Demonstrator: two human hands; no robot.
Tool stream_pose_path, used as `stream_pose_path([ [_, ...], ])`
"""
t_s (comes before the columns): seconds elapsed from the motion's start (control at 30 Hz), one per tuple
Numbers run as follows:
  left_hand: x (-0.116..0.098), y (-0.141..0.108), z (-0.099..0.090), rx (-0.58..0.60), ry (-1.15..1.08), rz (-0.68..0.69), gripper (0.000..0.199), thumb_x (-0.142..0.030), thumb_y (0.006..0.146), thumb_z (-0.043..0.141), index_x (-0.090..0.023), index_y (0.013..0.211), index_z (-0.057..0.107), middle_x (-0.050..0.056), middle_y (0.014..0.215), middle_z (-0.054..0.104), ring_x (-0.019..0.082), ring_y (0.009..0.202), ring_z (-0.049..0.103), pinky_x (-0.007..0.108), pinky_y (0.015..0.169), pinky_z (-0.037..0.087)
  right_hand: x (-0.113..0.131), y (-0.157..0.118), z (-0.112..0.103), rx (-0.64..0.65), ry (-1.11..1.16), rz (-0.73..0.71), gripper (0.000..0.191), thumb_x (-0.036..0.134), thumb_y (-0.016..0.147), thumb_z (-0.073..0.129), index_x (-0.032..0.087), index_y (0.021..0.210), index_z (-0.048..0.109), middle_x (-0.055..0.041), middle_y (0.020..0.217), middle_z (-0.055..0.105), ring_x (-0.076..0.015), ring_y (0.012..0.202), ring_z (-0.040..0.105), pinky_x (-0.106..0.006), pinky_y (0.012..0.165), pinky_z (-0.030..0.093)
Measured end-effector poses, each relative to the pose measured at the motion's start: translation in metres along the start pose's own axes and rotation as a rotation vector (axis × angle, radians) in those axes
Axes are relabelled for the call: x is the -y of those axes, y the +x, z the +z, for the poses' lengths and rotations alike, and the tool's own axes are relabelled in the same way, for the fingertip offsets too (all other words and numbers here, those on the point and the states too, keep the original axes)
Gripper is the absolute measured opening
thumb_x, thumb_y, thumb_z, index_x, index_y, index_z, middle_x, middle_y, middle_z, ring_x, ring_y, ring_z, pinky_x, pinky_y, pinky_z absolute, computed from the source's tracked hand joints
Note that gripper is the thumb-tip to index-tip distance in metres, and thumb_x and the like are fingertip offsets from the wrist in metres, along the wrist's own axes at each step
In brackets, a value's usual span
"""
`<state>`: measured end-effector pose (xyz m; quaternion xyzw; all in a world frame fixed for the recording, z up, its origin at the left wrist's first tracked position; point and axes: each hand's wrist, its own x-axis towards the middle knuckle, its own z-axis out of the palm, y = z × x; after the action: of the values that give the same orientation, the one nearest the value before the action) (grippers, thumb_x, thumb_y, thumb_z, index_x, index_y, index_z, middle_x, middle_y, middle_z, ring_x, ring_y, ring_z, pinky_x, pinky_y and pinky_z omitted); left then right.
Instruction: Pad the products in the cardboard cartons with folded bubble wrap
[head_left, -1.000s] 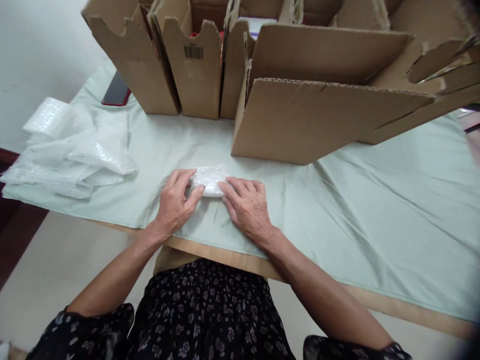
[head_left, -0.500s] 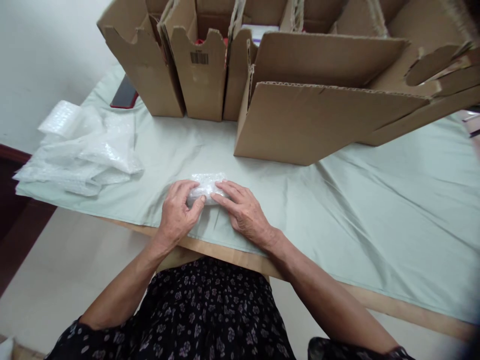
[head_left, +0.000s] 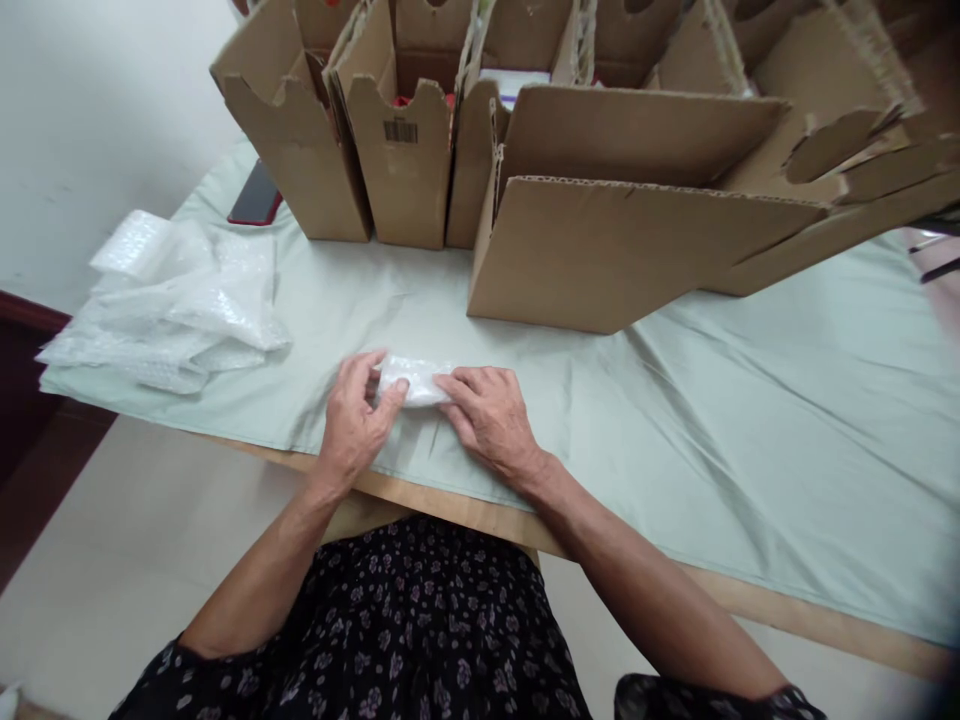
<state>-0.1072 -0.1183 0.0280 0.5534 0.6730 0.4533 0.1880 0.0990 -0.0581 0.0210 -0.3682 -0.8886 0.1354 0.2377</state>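
Observation:
A small bundle of bubble wrap (head_left: 417, 383) is between my two hands, just above or on the cloth near the table's front edge. My left hand (head_left: 358, 412) grips its left end, thumb on the near face and fingers behind. At the other end, my right hand (head_left: 487, 412) is closed round the bundle, its fingers covering that side. Whether anything lies inside the wrap cannot be made out.
Loose bubble wrap sheets (head_left: 169, 305) lie in a pile on the left. Behind them is a dark phone (head_left: 256, 195) with a red edge. Cut cardboard boxes (head_left: 409, 185) line the back, and a larger one (head_left: 645, 255) juts forward. A pale green cloth (head_left: 675, 440) covers the table.
The bundle has tipped up, and its near face now shows more. My right fingers have drawn in round its right end. The view has shifted slightly.

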Motion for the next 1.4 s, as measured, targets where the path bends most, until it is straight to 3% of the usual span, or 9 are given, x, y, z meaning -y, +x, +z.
stream_pose_path([
  [0.13, -0.007, -0.02, 0.004, -0.06, -0.386, -0.206, 0.057, -0.045, 0.096, 0.067, -0.02, 0.145, 0.051, 0.015, 0.136, 0.067, 0.023, 0.115, 0.071, 0.039, 0.097, 0.06, 0.002, -0.002, -0.005, -0.085, 0.336, 0.18, 0.028, 0.035, 0.106, 0.051, 0.021, 0.118, 0.073, -0.0071, 0.11, 0.078, -0.0222, 0.098, 0.068, -0.039, 0.091, 0.048],
  [0.37, -0.03, -0.021, 0.029, 0.203, -0.708, -0.304, 0.037, -0.041, 0.095, 0.065, -0.018, 0.123, 0.061, 0.011, 0.118, 0.076, 0.022, 0.107, 0.074, 0.037, 0.094, 0.061, 0.008, -0.003, -0.016, 0.102, 0.748, 0.212, 0.031, 0.044, 0.102, 0.056, 0.02, 0.102, 0.075, -0.0041, 0.092, 0.076, -0.0177, 0.084, 0.068, -0.032, 0.079, 0.054],
  [0.63, -0.043, -0.022, 0.026, 0.299, -0.398, -0.171, 0.043, -0.03, 0.091, 0.069, -0.019, 0.132, 0.065, 0.01, 0.126, 0.076, 0.026, 0.113, 0.073, 0.039, 0.1, 0.059, -0.02, -0.003, -0.036, 0.08, 0.901, 0.259, 0.066, 0.061, 0.085, 0.077, 0.022, 0.137, 0.065, -0.0114, 0.129, 0.07, -0.0216, 0.105, 0.068, -0.037, 0.09, 0.056],
  [0.77, -0.048, -0.029, 0.028, 0.363, -0.275, -0.04, 0.035, -0.028, 0.09, 0.069, -0.019, 0.124, 0.07, 0.009, 0.119, 0.078, 0.025, 0.108, 0.074, 0.037, 0.097, 0.059, -0.021, -0.001, -0.042, 0.171, 0.926, 0.219, 0.045, 0.052, 0.083, 0.081, 0.021, 0.114, 0.074, -0.0069, 0.111, 0.075, -0.0193, 0.095, 0.068, -0.033, 0.085, 0.055],
  [0.9, -0.042, -0.03, 0.027, 0.348, -0.282, -0.096, 0.043, -0.034, 0.089, 0.074, -0.019, 0.129, 0.068, 0.01, 0.122, 0.077, 0.025, 0.106, 0.073, 0.036, 0.094, 0.059, -0.021, -0.001, -0.048, 0.045, 0.941, 0.377, 0.036, 0.054, 0.085, 0.078, 0.019, 0.091, 0.071, -0.0023, 0.084, 0.07, -0.0157, 0.076, 0.062, -0.029, 0.071, 0.051],
  [1.0, -0.035, -0.029, 0.025, 0.376, -0.383, -0.153, 0.04, -0.039, 0.096, 0.067, -0.019, 0.13, 0.069, 0.008, 0.115, 0.078, 0.022, 0.098, 0.073, 0.032, 0.087, 0.059, -0.024, -0.002, -0.053, -0.005, 1.036, 0.463, 0.04, 0.057, 0.082, 0.08, 0.019, 0.09, 0.068, -0.0012, 0.082, 0.067, -0.0146, 0.074, 0.059, -0.028, 0.071, 0.05],
  [1.17, -0.03, -0.022, 0.019, 0.459, -0.474, -0.214, 0.036, -0.044, 0.098, 0.065, -0.019, 0.122, 0.073, 0.006, 0.102, 0.078, 0.02, 0.087, 0.071, 0.029, 0.079, 0.059, -0.027, -0.003, -0.064, 0.21, 1.039, 0.339, 0.042, 0.053, 0.083, 0.082, 0.02, 0.106, 0.069, -0.002, 0.089, 0.069, -0.0148, 0.078, 0.061, -0.027, 0.07, 0.05],
  [1.3, -0.037, 0.002, 0.002, 0.515, -0.354, -0.058, 0.039, -0.044, 0.096, 0.069, -0.02, 0.127, 0.071, 0.009, 0.112, 0.077, 0.023, 0.097, 0.072, 0.036, 0.089, 0.061, -0.025, -0.007, -0.089, 0.223, 0.782, 0.293, 0.031, 0.048, 0.092, 0.073, 0.02, 0.105, 0.072, -0.0032, 0.092, 0.073, -0.0153, 0.079, 0.065, -0.027, 0.071, 0.051],
  [1.4, -0.056, 0.037, -0.007, 0.301, -0.173, 0.271, 0.046, -0.041, 0.095, 0.071, -0.024, 0.137, 0.064, 0.012, 0.132, 0.07, 0.026, 0.117, 0.068, 0.044, 0.103, 0.058, -0.024, -0.011, -0.128, 0.224, 0.626, 0.25, 0.027, 0.047, 0.093, 0.073, 0.022, 0.102, 0.074, -0.003, 0.09, 0.075, -0.0156, 0.076, 0.068, -0.026, 0.067, 0.053],
])
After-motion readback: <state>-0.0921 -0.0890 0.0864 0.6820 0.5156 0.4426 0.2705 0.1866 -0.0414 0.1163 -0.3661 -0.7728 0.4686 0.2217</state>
